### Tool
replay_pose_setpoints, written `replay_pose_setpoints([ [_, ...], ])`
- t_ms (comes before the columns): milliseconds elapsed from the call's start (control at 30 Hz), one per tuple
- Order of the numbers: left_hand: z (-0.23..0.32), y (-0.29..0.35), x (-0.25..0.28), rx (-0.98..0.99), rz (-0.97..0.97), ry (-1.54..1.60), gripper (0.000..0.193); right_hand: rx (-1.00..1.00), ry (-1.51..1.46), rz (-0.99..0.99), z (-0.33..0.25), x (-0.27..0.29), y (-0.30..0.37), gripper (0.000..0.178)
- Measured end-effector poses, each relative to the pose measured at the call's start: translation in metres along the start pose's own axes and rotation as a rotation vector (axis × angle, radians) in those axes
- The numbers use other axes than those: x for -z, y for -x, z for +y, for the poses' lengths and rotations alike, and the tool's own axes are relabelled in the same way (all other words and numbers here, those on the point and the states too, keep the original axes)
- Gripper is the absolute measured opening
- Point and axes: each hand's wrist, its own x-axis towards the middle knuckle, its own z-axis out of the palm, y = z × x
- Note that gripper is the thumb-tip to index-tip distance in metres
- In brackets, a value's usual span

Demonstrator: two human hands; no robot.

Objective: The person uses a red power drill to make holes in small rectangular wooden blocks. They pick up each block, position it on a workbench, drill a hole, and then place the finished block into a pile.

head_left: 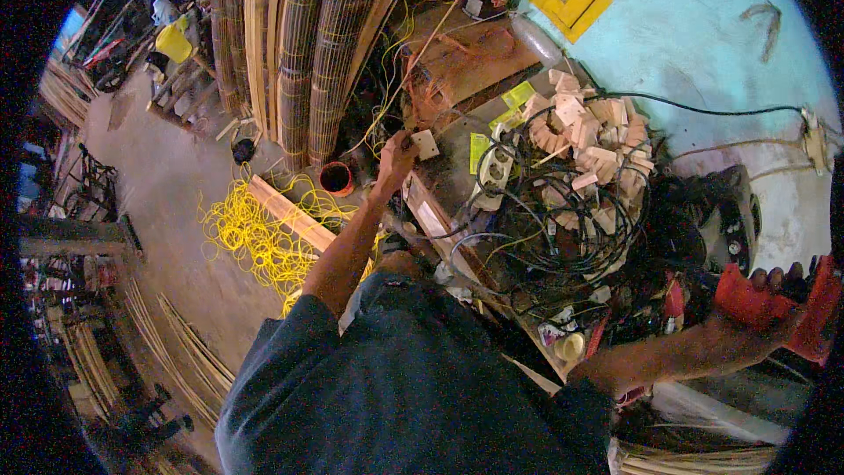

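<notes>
Standing right behind this person in the dark blue shirt [413,387], closest thing you notice is the right hand [774,299] way out at the edge, fingers wrapped tight around a red power tool [756,303], looks like a drill or similar, hard to tell with the blur. It sits at the near end of the counter [457,167], past a mess of black cables [571,202]. Further along, the left hand [397,158] is stretched out with its fingers pinched on a small white switch box [425,144] at the counter's edge, just beside a white power strip [494,169]. Beyond that there's a heap of little wood offcuts [589,123], and yellow cord [264,229] all over the floor. My guess: they're at the lining-up stage, and next comes bringing the tool across without snagging those cables.
</notes>
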Motion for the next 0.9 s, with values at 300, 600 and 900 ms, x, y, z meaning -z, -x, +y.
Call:
replay_pose_setpoints([
  [300,0.041,0.033,-0.029,0.011,0.27,-0.47,0.066,-0.104,-0.065,-0.438,0.052,-0.053,0.054,0.048],
  [600,0.02,0.026,-0.041,0.167,0.314,-0.06,0.06,-0.367,0.528,-0.882,0.12,-0.097,0.14,0.036],
  [900,0.046,0.026,-0.023,0.32,0.159,-0.042,0.071,-0.838,0.526,-1.19,0.131,-0.136,0.173,0.024],
])
